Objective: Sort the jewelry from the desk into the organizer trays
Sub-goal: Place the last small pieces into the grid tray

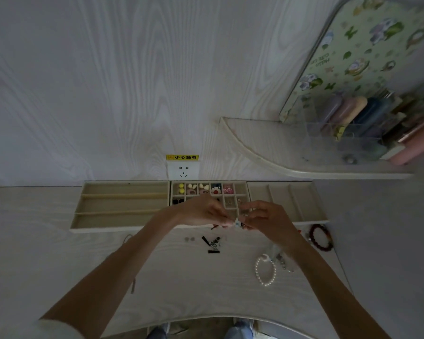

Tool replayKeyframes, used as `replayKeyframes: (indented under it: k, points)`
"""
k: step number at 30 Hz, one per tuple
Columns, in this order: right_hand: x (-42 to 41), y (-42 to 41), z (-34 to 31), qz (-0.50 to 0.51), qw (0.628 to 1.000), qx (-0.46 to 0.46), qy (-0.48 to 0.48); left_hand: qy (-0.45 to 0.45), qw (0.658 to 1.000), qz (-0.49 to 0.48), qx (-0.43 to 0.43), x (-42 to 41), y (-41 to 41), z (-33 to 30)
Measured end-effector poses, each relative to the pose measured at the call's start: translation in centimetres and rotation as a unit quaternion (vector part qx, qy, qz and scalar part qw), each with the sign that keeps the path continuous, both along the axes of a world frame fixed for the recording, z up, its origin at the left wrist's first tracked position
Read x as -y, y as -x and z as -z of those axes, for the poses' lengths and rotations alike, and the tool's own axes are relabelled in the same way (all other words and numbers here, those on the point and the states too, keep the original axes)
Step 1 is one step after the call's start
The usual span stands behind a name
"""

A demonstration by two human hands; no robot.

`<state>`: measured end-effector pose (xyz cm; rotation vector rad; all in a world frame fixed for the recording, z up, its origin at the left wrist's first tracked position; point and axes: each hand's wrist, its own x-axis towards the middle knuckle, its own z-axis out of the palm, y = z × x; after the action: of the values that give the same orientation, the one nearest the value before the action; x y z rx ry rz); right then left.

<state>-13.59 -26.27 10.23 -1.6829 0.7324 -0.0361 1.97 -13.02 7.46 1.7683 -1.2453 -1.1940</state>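
Three beige organizer trays stand in a row against the wall: a long-slot tray, a small-compartment tray with several colourful earrings in it, and a wide-slot tray. My left hand and my right hand meet over the front edge of the middle tray. Both pinch one small white and dark jewelry piece between the fingertips. On the desk lie black earrings, two small studs, a pearl bracelet, a dark red bead bracelet and a thin chain.
A wall socket with a yellow warning label sits behind the trays. A corner shelf at the right carries a clear box of cosmetics and a floral-backed mirror. The desk's curved front edge is near my knees.
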Motion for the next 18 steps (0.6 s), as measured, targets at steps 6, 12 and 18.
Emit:
replayKeyframes:
  k: [6, 12, 18]
  points:
    - [0.1, 1.0, 1.7, -0.079, 0.994, -0.071, 0.021, -0.006, 1.000, -0.002, 0.030, -0.4, 0.9, 2.3]
    - [2.2, -0.4, 4.3, 0.037, 0.998, -0.045, 0.037, 0.002, 0.995, -0.096, 0.042, 1.2, 0.3, 4.3]
    - [2.8, -2.3, 6.2, 0.172, 0.983, -0.026, -0.049, 0.006, 0.974, -0.173, 0.143, 4.5, 0.0, 7.2]
